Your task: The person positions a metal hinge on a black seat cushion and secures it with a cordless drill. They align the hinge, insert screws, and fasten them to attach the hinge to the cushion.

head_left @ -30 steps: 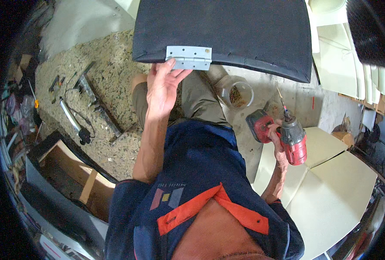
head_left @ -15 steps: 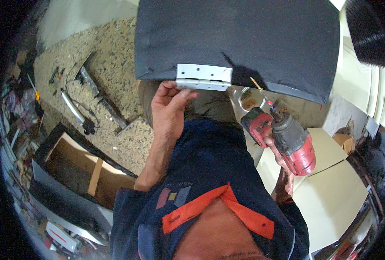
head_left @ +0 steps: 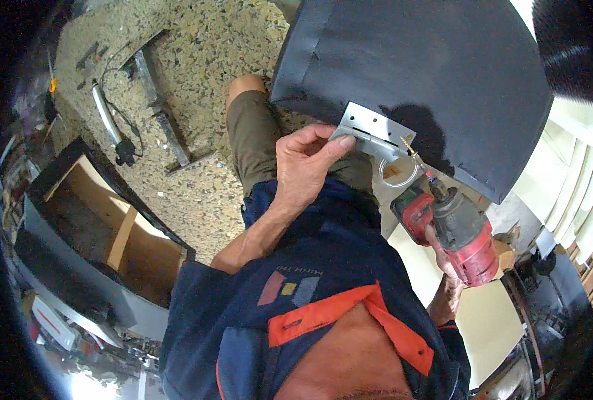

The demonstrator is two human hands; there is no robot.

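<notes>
My left hand (head_left: pixel 308 160) pinches the near left corner of a silver metal hinge (head_left: pixel 376 130) between thumb and fingers. The hinge lies along the near edge of a large black-covered panel (head_left: pixel 443 60), one leaf on its face, with several screw holes. My right hand (head_left: pixel 446 263) grips a red and black cordless drill (head_left: pixel 463 233), its fingers mostly hidden behind the tool. A gold-coloured bit (head_left: pixel 410 147) points from the drill to the hinge's right end; I cannot tell whether it touches. A dark shadow falls on the panel beside it.
On the speckled floor at left lie a metal bar tool (head_left: pixel 160 113) and a silver rod-shaped tool with a cord (head_left: pixel 106 113). An open black box frame with a wooden slat (head_left: pixel 122 237) stands lower left. Cream boards (head_left: pixel 490 327) lie at right, below more stacked pale sheets (head_left: pixel 566 173).
The panel and hinge now appear further right and tilted down to the right. My left hand has shifted right with the hinge, and the drill bit has come close to the hinge's right end.
</notes>
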